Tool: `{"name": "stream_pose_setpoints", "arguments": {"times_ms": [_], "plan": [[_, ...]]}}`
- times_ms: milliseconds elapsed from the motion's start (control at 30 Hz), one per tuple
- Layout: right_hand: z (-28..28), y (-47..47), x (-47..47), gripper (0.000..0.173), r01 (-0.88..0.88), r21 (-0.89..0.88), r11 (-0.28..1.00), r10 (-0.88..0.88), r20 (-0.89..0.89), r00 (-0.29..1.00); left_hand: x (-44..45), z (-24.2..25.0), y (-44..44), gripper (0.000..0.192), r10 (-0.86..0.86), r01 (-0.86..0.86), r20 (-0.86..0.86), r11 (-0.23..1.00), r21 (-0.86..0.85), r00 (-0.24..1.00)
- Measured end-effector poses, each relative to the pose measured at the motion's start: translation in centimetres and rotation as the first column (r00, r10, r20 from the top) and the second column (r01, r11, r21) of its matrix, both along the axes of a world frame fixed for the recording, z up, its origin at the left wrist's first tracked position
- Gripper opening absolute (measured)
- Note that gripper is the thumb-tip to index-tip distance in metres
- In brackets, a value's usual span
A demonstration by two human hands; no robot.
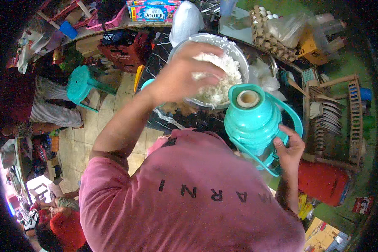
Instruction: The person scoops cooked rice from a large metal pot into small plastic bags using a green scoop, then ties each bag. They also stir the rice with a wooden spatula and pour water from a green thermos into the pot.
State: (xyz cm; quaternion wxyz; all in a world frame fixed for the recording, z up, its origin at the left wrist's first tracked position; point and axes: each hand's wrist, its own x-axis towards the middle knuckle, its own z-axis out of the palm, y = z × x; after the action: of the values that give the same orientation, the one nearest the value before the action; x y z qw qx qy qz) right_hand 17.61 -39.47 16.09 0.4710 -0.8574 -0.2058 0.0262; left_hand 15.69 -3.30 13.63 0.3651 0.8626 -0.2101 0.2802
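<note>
My left hand (189, 71), blurred, spreads its fingers over a metal basin (244, 60) of white crumbly food (219, 93). Whether the fingertips touch the food is unclear. White crumbs stick along the basin's inner wall. My right hand (289, 145) holds a turquoise plastic vacuum flask (252, 123) by its side, near the handle. The flask's mouth faces up towards me, with a beige ring (248, 98) inside the neck. It stands close beside the basin's near right rim. Behind my left forearm, a turquoise round vessel (148, 83) is mostly hidden.
A filled white sack (186, 23) touches the basin's far side. Egg trays (264, 34) and plastic bags (266, 77) lie to the right, beyond them a dish rack (330, 118) with plates. At left are a turquoise stool (83, 85), a red crate (123, 55) and another person's legs (52, 108).
</note>
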Motion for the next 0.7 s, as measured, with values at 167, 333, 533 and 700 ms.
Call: {"name": "stream_pose_setpoints", "arguments": {"times_ms": [167, 333, 533, 700], "plan": [[0.1, -0.1, -0.2, 0.04, -0.028, 0.022, 0.999, 0.029, -0.017, 0.999, 0.6, 4.4, -5.7, 0.02, -0.24, 0.255, -0.111, 0.955, 0.149, 0.964], [0.7, 0.3, -0.5, 0.039, -0.045, -0.038, 0.998, 0.044, -0.018, 0.999, 1.2, 4.1, -6.3, 0.018, -0.154, 0.182, -0.169, 0.97, 0.162, 0.974], [1.1, 1.1, -0.7, 0.034, -0.086, -0.014, 0.996, 0.085, -0.058, 0.995, 0.7, 3.6, -5.3, 0.014, -0.127, 0.154, -0.157, 0.972, 0.177, 0.979], [1.2, 1.4, -0.8, 0.034, -0.068, -0.029, 0.997, 0.066, -0.056, 0.996, 0.6, 2.8, -5.6, 0.012, -0.138, 0.168, -0.198, 0.976, 0.14, 0.97]]}}
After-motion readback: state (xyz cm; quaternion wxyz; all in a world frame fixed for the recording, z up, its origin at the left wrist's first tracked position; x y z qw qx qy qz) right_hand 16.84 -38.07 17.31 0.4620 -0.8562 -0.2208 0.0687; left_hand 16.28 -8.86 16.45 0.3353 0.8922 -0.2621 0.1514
